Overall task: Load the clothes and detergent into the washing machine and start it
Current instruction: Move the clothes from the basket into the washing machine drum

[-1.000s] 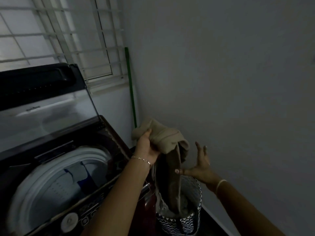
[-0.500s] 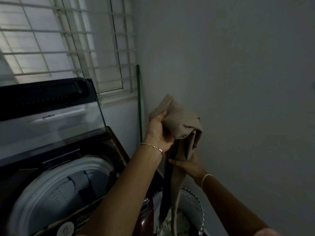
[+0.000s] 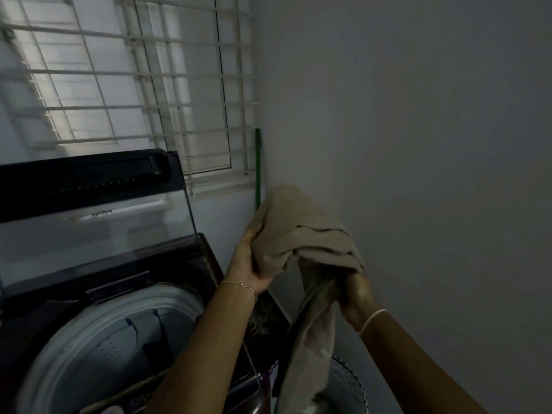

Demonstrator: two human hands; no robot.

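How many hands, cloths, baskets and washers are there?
hands: 2 (left hand, right hand)
cloth: 1
basket: 1
washer: 1
total: 5

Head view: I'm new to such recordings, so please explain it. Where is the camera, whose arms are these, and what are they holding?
There is no robot: the camera sits on a person's head and looks down at their own arms. The left hand and right hand both grip a beige cloth, whose tail hangs down toward a basket. On the left stands a top-loading washer with its lid raised. Behind it is a barred window.
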